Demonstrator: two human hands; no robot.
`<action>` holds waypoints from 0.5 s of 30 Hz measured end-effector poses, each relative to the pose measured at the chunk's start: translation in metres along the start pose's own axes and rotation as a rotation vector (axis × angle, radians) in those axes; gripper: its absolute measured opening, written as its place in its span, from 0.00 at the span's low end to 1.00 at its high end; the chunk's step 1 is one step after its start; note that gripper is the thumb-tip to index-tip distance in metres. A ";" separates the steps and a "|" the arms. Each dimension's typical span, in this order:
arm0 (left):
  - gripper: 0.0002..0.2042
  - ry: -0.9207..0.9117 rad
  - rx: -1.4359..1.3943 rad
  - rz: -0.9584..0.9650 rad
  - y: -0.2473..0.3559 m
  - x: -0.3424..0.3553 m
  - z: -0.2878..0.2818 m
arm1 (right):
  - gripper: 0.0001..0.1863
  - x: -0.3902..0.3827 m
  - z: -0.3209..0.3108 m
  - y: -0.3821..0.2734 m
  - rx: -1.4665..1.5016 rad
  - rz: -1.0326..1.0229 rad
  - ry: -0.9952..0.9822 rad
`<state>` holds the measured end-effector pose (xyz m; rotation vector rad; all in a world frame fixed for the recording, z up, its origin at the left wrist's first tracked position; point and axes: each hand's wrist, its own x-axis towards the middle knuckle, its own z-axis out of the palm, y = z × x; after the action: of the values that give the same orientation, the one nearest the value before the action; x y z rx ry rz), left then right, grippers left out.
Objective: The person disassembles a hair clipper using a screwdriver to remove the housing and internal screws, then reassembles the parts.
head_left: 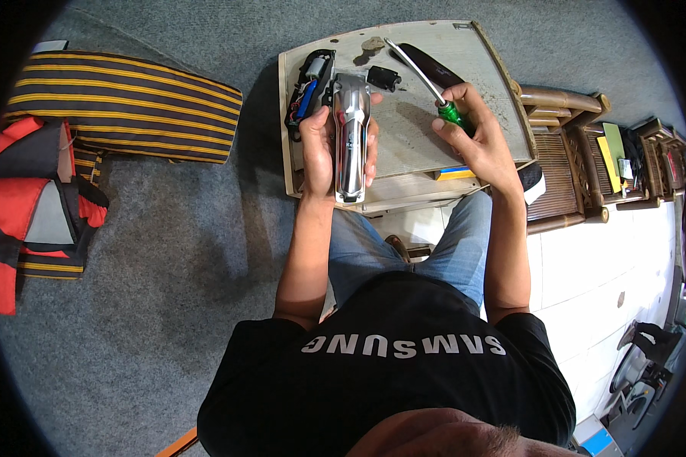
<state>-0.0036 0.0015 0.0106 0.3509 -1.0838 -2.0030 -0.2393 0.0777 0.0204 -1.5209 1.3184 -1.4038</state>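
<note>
My left hand (318, 156) is wrapped round a shiny silver hair clipper (352, 148), held upright with its blade end away from me. In my right hand (486, 148) is a screwdriver (419, 75), gripped by its green handle; its metal shaft slants to the far left, apart from the clipper. Just left of the clipper lies an opened black housing (309, 93) with a motor, wires and a blue cylinder inside. A small black part (383, 78) sits beyond the clipper's right side. Partly behind the screwdriver shaft rests a long dark shell (433, 67).
All this is on a small wooden table (411, 145) with worn, raised edges. A blue and yellow object (455, 174) shows at its near edge. Bamboo seats (556, 175) stand to the right. On the left are a striped cushion (145, 107) and red-black fabric (15, 167).
</note>
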 end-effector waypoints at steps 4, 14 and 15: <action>0.40 -0.005 -0.018 0.005 -0.002 0.000 -0.001 | 0.16 -0.001 0.000 0.000 0.012 0.042 -0.001; 0.41 -0.012 -0.034 -0.003 -0.003 0.000 -0.003 | 0.16 0.000 0.000 0.003 0.002 0.002 0.010; 0.41 -0.010 -0.043 -0.006 -0.002 0.000 -0.003 | 0.16 0.000 0.000 0.003 -0.004 -0.001 0.008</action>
<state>-0.0030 0.0001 0.0069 0.3227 -1.0453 -2.0323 -0.2400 0.0767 0.0173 -1.5202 1.3256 -1.4105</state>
